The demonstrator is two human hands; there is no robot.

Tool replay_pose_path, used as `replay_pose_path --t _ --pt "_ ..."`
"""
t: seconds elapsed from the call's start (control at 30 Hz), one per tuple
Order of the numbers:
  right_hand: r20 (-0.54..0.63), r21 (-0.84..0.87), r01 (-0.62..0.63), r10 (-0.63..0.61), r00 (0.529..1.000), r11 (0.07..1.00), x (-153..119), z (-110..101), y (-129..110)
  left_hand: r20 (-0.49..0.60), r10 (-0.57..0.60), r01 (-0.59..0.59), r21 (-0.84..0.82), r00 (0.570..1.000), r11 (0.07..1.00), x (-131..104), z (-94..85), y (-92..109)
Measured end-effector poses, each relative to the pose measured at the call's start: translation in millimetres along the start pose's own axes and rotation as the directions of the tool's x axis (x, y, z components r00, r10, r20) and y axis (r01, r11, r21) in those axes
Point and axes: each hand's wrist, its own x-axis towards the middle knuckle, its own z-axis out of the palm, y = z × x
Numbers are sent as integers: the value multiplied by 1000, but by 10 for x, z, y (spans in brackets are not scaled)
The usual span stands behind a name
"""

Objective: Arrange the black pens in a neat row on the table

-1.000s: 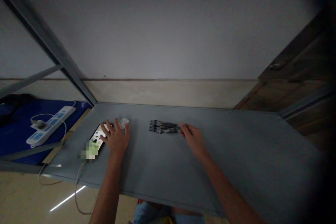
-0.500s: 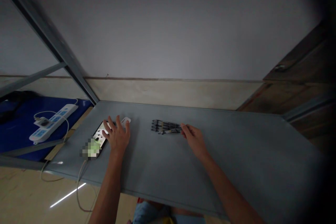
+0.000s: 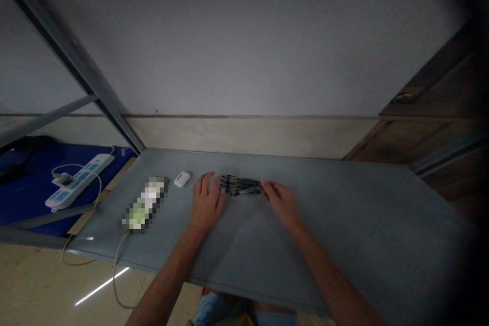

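Several dark pens [image 3: 241, 185] lie side by side in a loose bundle on the grey tabletop [image 3: 344, 224]. My right hand [image 3: 281, 202] pinches the bundle's right end between thumb and fingers. At the other end, my left hand [image 3: 206, 201] is open, fingers apart, its thumb and fingertips close beside the pen tips. Whether the left fingers touch the pens I cannot tell.
Left of my left hand are a white earbud case [image 3: 182, 179] and a phone [image 3: 144, 205], partly pixelated, with a cable. A white power strip [image 3: 79, 182] lies on a blue surface [image 3: 28, 198] beyond a metal frame post [image 3: 118, 125]. A wall stands behind.
My left hand has moved right, from over the phone and earbud case to the left end of the pens. My right hand stays at the right end.
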Motion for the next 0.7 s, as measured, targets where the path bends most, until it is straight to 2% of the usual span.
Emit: replay_pose_path --t 0.13,0.23,0.3,0.43,0.53,0.7 --pt "3 14 2 -2 1000 1000 -1 18 21 147 232 -220 -95 961 971 3 45 199" --pt "14 18 14 -14 1000 1000 -8 17 -2 227 309 -280 -154 924 948 103 134 374" --pt "20 12 18 -18 1000 1000 -6 4 -24 278 296 -258 -164 914 952 204 228 478" --pt "32 -3 29 -29 999 1000 21 -33 -40 385 255 -247 -72 887 966 357 384 572" --pt "104 -19 54 -52 993 998 35 -30 -19 417 219 -215 -57 882 975 357 407 531" --pt "171 -75 145 -131 977 987 -6 26 -2 415 242 -210 -121 877 970 268 366 421"
